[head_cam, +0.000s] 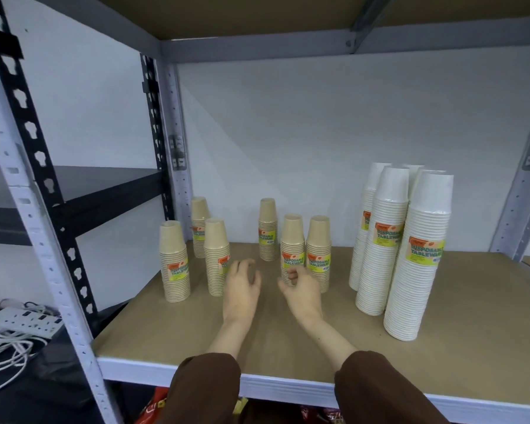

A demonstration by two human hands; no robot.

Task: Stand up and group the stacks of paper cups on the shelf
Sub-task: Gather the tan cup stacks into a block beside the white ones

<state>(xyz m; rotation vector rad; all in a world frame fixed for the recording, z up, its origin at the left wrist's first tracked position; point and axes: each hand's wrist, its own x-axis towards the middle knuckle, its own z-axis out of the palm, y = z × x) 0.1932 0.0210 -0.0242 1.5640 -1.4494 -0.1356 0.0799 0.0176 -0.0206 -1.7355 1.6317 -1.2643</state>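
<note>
- On the brown board shelf of the grey metal rack, all cup stacks are standing upright, mouths down.
- Six short stacks of tan paper cups are sitting left of the shelf's middle: three in a loose cluster near the shelf's left rear post, one alone toward the shelf's back, two touching side by side just right of shelf centre.
- Tall stacks of white paper cups are bunching together on the shelf's right side, well apart from the tan ones; at least four, rear ones partly hidden.
- Most stacks are showing a yellow-green label reading "DISPOSABLE TABLEWARE".
- Left hand is hovering over the shelf centre, fingers loosely curled and spread, gripping nothing, just beside the front-right tan stack of the left cluster.
- Right hand is hovering next to it, fingers half curled, empty, in front of the paired tan stacks; contact unclear.
- Brown sleeves are crossing the shelf's front edge.
- White power strip with cables is lying lower, left of the shelf.
</note>
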